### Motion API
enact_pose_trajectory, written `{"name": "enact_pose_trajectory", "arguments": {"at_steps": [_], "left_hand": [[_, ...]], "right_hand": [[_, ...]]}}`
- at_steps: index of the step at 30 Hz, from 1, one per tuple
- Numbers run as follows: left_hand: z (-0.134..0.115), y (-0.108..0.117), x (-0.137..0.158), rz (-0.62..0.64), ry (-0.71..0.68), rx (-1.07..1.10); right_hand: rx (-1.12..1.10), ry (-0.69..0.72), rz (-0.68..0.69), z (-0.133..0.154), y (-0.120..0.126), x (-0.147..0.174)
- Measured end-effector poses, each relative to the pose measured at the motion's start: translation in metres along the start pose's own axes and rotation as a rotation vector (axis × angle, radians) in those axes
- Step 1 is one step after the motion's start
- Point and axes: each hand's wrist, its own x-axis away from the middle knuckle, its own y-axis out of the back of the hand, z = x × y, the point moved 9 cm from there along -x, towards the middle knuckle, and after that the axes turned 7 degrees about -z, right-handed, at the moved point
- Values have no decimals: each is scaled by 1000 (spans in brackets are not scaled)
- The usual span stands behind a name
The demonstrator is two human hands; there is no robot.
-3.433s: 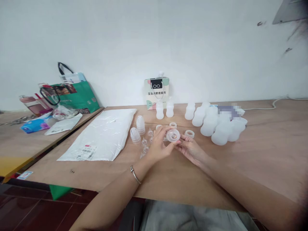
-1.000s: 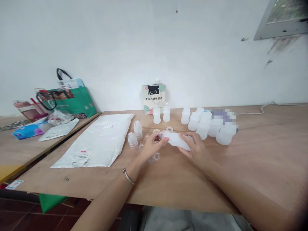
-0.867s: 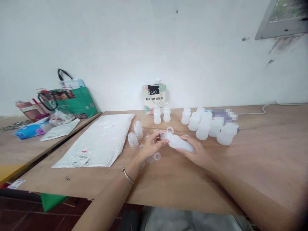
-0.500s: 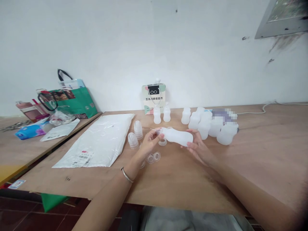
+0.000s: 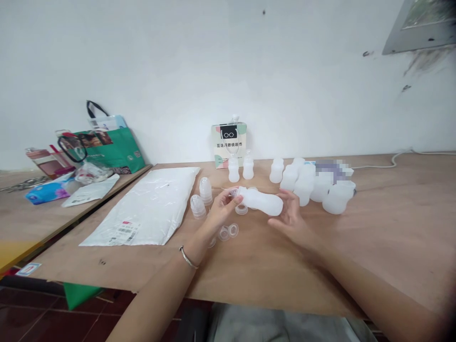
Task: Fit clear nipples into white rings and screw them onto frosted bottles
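A frosted white baby bottle lies sideways in the air above the table, its neck end to the left. My left hand pinches it at the neck, where a clear piece shows partly behind the fingers. My right hand is just off the bottle's base, thumb and fingers apart, holding nothing. Beneath the bottle a clear ring rests on the table. Nearer to me lie several clear rings or nipple parts. Clear domed caps stand left of my left hand.
More white bottles stand at the right, beside a blurred purple object. Two bottles with tops stand before a paper bag. A white mailing bag covers the table's left; a green bag sits beyond.
My right hand has let go of the bottle's base and opened, moving slightly away to the right. My left hand keeps its hold at the neck.
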Motion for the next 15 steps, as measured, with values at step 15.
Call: {"name": "enact_pose_trajectory", "arguments": {"at_steps": [15], "left_hand": [[-4, -8, 3, 63, -7, -11]], "right_hand": [[266, 109, 0, 20, 4, 3]]}}
